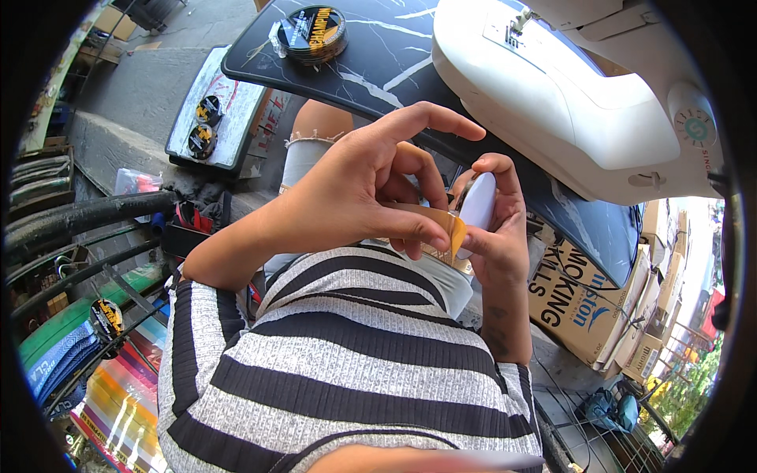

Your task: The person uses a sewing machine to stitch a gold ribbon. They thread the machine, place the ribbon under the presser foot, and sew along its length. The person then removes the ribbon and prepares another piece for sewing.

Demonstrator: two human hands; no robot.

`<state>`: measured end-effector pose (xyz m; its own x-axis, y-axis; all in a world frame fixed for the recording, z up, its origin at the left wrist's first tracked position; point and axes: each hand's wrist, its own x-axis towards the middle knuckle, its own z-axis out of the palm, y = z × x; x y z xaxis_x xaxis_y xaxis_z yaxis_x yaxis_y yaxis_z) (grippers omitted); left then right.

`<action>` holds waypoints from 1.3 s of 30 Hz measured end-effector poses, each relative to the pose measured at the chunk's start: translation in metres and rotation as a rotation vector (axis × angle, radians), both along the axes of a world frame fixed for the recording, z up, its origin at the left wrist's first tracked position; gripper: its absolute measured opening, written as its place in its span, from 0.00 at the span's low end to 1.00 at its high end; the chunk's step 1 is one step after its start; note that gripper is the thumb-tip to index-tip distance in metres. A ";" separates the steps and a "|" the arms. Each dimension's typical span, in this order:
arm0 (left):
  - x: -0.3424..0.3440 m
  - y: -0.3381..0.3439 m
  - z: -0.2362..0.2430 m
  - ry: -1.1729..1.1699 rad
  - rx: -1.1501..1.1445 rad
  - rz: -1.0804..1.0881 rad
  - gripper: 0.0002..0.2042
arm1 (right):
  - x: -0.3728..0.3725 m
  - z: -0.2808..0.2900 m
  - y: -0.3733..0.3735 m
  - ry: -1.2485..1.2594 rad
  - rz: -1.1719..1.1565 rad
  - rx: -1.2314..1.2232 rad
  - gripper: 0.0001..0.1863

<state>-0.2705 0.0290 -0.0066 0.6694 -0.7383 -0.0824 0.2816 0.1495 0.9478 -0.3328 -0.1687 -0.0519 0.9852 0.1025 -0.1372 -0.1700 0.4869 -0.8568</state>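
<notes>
My left hand (347, 189) pinches a yellow-brown strip (458, 233) between thumb and fingers, its index finger stretched out above. Opposite it, my right hand (507, 217) grips a round disc (478, 202) by its edge, with a plain white face toward the right and a dark rim on the other side. The strip's end lies against or close beside the disc; whether they are joined I cannot tell. Past my hands, a stack of round discs (311, 35) with black and yellow tops lies on the dark marbled table (378, 59).
A white sewing machine (544, 110) stands on the table at the right. To the left, a small white-topped stand (185, 118) bears two round black-and-yellow discs (203, 141). Cardboard boxes (572, 296) stand below at the right. A dark metal frame (87, 221) borders my left side.
</notes>
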 end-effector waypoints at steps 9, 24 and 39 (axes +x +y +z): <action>0.001 0.001 0.000 -0.066 0.096 -0.075 0.39 | 0.000 0.006 -0.005 -0.102 -0.040 -0.201 0.37; -0.005 0.002 -0.003 -0.432 0.167 0.079 0.41 | -0.007 0.028 -0.005 -0.613 -0.377 -0.975 0.31; 0.005 0.000 0.006 -0.516 0.144 0.029 0.35 | 0.012 0.064 -0.031 -0.349 0.117 -0.846 0.23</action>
<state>-0.2657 0.0294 -0.0003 0.6696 -0.7246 0.1633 -0.2284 0.0083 0.9735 -0.3205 -0.1997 0.0124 0.9746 0.2047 0.0913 0.1563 -0.3287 -0.9314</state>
